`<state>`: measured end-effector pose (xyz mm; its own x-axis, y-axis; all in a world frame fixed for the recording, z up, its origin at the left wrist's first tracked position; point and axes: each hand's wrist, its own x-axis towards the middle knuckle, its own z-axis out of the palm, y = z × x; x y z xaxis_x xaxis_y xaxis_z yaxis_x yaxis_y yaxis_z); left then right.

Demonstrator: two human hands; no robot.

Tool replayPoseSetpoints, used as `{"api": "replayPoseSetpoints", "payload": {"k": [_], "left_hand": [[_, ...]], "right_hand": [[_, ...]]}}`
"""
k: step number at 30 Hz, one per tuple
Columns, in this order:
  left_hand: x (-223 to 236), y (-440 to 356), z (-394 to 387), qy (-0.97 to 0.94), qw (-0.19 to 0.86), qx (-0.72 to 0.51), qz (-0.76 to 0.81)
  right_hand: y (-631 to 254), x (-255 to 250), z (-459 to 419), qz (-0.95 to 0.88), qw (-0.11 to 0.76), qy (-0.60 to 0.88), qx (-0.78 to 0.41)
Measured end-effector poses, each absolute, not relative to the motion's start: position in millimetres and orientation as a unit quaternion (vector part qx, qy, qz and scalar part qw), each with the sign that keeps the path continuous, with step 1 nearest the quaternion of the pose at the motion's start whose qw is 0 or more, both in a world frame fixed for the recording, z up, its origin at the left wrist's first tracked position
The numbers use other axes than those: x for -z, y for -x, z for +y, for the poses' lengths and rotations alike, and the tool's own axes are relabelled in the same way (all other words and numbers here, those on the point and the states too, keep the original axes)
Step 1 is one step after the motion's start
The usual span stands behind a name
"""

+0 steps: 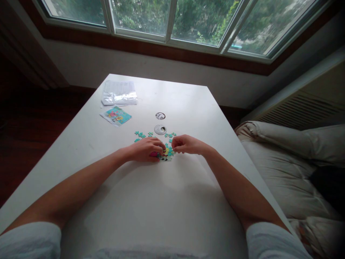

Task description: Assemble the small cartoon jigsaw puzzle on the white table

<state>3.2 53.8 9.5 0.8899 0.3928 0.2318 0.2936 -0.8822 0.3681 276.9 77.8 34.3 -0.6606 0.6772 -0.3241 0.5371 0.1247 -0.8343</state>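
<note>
A partly joined jigsaw puzzle (pixel 167 154), with yellow, teal and pink parts, lies on the white table between my hands. Curled over its left side, my left hand (pixel 147 149) holds it against the tabletop and hides part of it. My right hand (pixel 187 144) is closed in a pinch at the puzzle's right edge, on what looks like a teal puzzle piece (pixel 173 152), mostly covered by the fingertips. Loose teal puzzle pieces (pixel 140 135) are scattered beyond my left hand, and more loose pieces (pixel 170 135) lie just past my right fingers.
Two round, shiny disc-like items, a nearer one (pixel 160 129) and a farther one (pixel 160 116), lie beyond the pieces. A colourful picture card (pixel 116 115) and clear plastic packaging (pixel 120 92) rest at the table's far left. A padded sofa (pixel 283 162) stands along the right side.
</note>
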Motion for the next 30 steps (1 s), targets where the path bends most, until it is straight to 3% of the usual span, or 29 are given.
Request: {"api": "replayPoseSetpoints", "payload": {"k": [7, 16, 30], "left_hand": [[-8, -2, 56, -0.958, 0.143, -0.155, 0.193], [-7, -2, 57, -0.961, 0.137, -0.149, 0.190], [-7, -2, 58, -0.959, 0.142, -0.158, 0.189]], "right_hand": [[-270, -36, 68, -0.746, -0.014, 0.402, -0.530], [-267, -31, 67, -0.831, 0.006, 0.390, -0.396], [-265, -30, 63, -0.866, 0.005, 0.388, -0.316]]}}
